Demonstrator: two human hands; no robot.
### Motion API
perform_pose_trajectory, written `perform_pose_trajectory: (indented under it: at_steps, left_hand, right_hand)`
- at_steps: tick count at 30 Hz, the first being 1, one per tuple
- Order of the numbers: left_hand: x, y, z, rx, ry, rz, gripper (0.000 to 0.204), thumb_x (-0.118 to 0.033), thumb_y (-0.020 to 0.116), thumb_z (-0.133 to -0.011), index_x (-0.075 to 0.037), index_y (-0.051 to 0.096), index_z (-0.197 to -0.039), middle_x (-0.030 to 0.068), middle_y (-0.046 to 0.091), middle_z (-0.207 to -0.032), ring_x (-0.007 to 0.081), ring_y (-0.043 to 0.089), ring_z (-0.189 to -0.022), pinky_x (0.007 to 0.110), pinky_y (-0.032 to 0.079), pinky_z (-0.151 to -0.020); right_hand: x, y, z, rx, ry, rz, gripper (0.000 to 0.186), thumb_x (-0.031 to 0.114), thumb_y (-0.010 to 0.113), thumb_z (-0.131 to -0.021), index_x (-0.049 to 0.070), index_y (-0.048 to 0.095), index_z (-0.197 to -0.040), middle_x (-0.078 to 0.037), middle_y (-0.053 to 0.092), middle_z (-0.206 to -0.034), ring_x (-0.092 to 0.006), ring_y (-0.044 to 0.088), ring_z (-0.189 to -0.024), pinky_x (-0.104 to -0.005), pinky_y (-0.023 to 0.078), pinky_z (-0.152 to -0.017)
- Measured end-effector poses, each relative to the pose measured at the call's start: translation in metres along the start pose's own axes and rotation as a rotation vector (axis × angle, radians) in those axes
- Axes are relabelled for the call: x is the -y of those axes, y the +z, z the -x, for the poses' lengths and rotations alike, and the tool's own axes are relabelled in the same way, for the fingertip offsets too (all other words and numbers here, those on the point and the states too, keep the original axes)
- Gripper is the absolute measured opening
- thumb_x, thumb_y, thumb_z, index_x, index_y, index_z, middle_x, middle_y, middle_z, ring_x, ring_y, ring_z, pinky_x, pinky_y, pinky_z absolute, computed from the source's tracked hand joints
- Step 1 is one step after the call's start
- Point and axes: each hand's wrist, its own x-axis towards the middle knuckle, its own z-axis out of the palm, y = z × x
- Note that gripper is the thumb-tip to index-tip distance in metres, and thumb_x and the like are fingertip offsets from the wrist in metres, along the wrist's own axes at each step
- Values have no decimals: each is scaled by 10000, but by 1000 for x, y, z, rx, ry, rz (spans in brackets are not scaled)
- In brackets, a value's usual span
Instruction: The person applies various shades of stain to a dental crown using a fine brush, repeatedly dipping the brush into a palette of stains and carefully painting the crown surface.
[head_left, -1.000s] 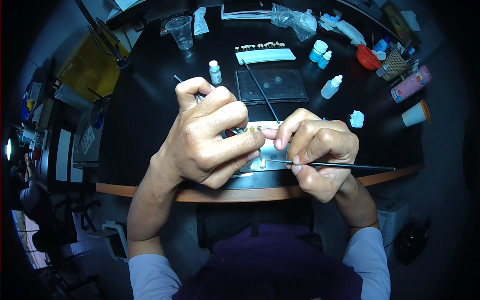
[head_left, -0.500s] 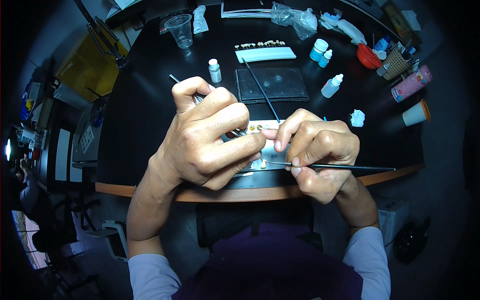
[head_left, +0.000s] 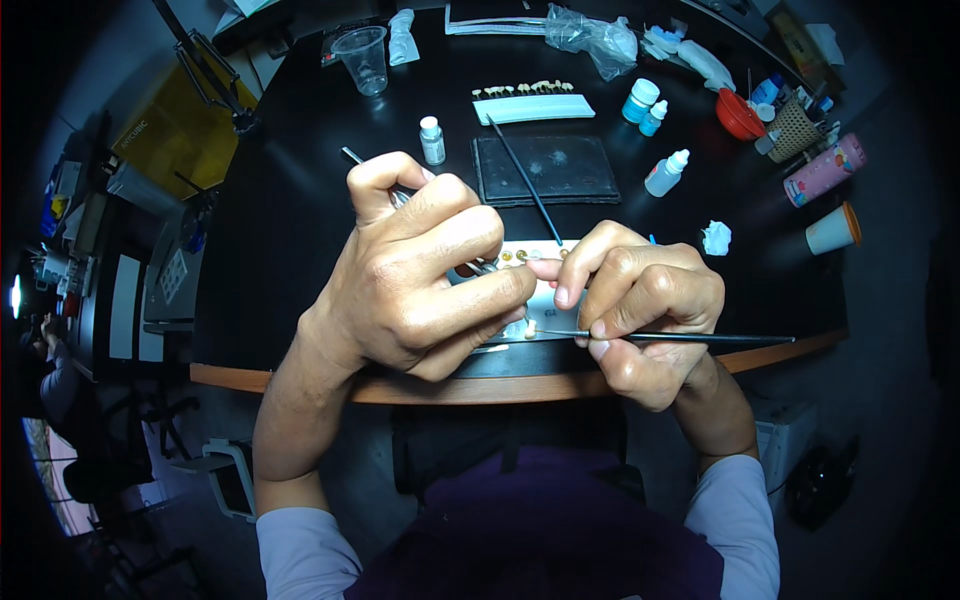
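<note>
My left hand is closed around silver metal forceps, whose end sticks out past the index finger; most of them is hidden in the fist. Below its fingertips is a small cream tooth crown; the grip on it is mostly hidden. In my right hand, thumb and fingers pinch a thin black-handled brush. The brush lies nearly level, its fine tip pointing left at the crown. My right little finger reaches towards the left hand's fingers. Beneath both hands is a white palette with small coloured wells.
Beyond the hands, another brush lies across a dark slab. A white rack of tooth-shaped samples stands farther back. Around these are a small vial, a dropper bottle, crumpled tissue and a paper cup.
Both hands keep their grips and nearly the same pose. The brush tip stays beside the crown; the whole view has shifted very slightly.
</note>
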Motion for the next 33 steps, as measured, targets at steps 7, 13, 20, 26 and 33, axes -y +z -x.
perform_pose_trajectory:
  at_steps: [7,13,20,26,33]
  left_hand:
    - [0,0,-1,1,-4,2,179,-286,843,-744,-188,797,-887,-43,528,-779,149,544,-759,441,280,-923]
    - [3,3,2,5,16,-8,266,-365,781,-707,-162,833,-872,-18,504,-752,171,524,-748,459,277,-886]
    - [1,0,-1,16,-3,32,154,-276,840,-749,-187,782,-860,-38,506,-767,151,525,-741,442,280,-920]
    - [1,0,-1,15,-5,26,160,-280,843,-747,-189,784,-865,-41,502,-765,154,524,-747,443,279,-919]
    - [1,1,0,12,-6,32,169,-283,845,-740,-190,785,-868,-40,505,-767,154,524,-749,443,279,-910]
  right_hand:
    - [0,-1,0,-13,5,5,61,-26,619,-715,23,600,-747,-118,655,-697,-269,690,-838,-597,644,-958]
    - [-2,0,0,-4,1,15,62,-32,617,-713,15,602,-751,-125,661,-698,-275,695,-852,-595,646,-954]
    - [-1,0,-1,-2,-4,-15,68,-33,619,-706,16,597,-749,-125,660,-698,-273,692,-846,-596,644,-958]
    - [0,0,0,-7,-1,-10,72,-33,623,-705,19,596,-748,-123,658,-700,-272,692,-840,-595,644,-958]
    - [0,-1,0,9,4,-9,76,-35,620,-701,24,599,-745,-117,654,-691,-271,692,-839,-605,634,-972]
